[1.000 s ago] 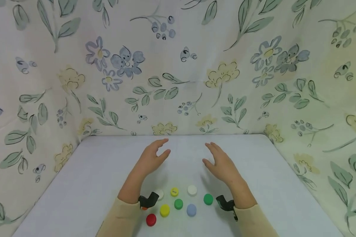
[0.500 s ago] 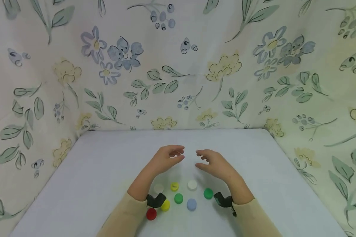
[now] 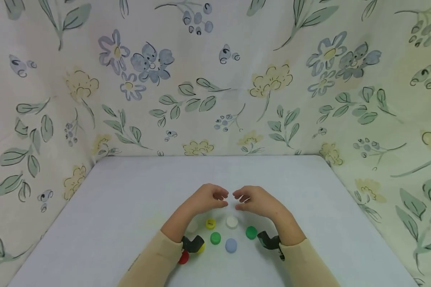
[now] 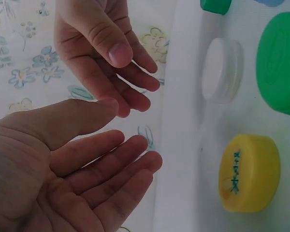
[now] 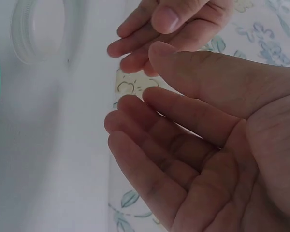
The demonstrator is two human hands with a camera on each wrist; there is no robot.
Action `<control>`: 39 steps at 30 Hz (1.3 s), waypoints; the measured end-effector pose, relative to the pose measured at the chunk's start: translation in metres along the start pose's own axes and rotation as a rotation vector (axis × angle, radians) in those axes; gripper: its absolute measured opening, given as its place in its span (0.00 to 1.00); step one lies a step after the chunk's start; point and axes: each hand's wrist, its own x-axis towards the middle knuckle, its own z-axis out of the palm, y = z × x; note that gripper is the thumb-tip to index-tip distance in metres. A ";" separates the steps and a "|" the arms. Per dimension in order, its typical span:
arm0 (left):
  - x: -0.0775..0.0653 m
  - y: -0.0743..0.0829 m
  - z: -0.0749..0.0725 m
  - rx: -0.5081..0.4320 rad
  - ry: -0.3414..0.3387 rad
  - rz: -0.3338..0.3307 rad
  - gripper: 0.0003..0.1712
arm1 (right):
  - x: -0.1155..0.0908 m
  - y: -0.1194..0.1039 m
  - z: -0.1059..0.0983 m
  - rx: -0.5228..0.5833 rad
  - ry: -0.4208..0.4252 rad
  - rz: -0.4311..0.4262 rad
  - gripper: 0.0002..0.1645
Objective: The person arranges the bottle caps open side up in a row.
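My left hand (image 3: 206, 199) and right hand (image 3: 256, 200) hover over the white table, fingertips facing each other with a small gap between them in the head view. Both palms are bare and the fingers gently bent, as the left wrist view and the right wrist view show. Nearest below lie several round bottle caps: a yellow cap (image 4: 250, 174) with dark writing, a white cap (image 3: 231, 222), a green cap (image 3: 215, 238) in the middle, and another green cap (image 3: 251, 232) by the right wrist. A light blue cap (image 3: 231, 245) lies nearer me.
A red cap (image 3: 183, 258) and a second yellow cap (image 3: 201, 248) are partly covered by the left wrist's black strap (image 3: 192, 244). Another whitish cap (image 3: 192, 227) sits beside the left forearm. A floral curtain (image 3: 215, 79) hangs behind the table (image 3: 129, 179) and along its sides.
Both hands have come inward toward each other and somewhat nearer me, their fingers bending more. The caps keep their arrangement; the head view has tilted slightly.
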 end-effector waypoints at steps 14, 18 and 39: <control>0.004 -0.006 0.013 -0.018 -0.123 -0.047 0.17 | -0.007 -0.002 0.010 0.015 -0.108 0.093 0.19; 0.004 -0.007 0.015 0.011 -0.132 -0.046 0.16 | -0.006 -0.003 0.014 -0.012 -0.121 0.101 0.19; 0.003 -0.002 0.034 0.123 -0.140 -0.028 0.09 | -0.004 -0.009 0.035 -0.162 -0.126 0.134 0.17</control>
